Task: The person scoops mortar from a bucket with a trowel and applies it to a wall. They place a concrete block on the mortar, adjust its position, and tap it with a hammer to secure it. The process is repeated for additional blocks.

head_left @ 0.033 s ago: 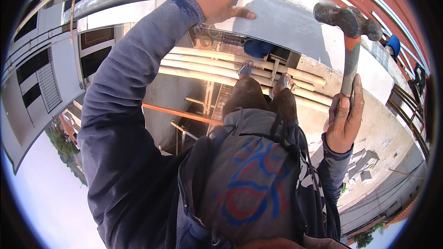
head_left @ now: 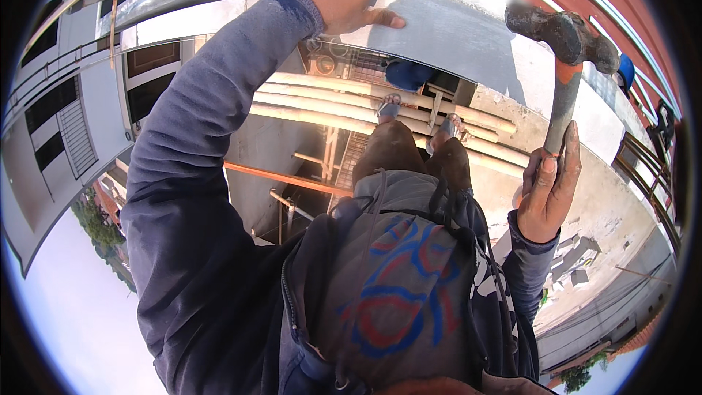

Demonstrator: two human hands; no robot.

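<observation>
My right hand (head_left: 545,201) grips the lower handle of a hammer (head_left: 564,99). The hammer stands head-up, its dark, worn double-faced head level with the top of a pale concrete ledge (head_left: 453,38); an orange patch marks the handle just below the head. I cannot tell whether the head touches the ledge. On the ledge's upper left part lies my left hand (head_left: 347,1), thumb and forefinger spread apart. Its other fingers are mostly hidden, and it holds no tool.
Below me, several bamboo poles (head_left: 322,102) form a platform under my feet (head_left: 389,108). Open depth with an orange bar (head_left: 285,178) shows on the left. Red metal sheeting (head_left: 621,7) rises behind the ledge. Broken blocks (head_left: 578,260) lie low on the right.
The hammer has shifted slightly right and a little down, its head tilting a bit clockwise. My left hand stays on the ledge.
</observation>
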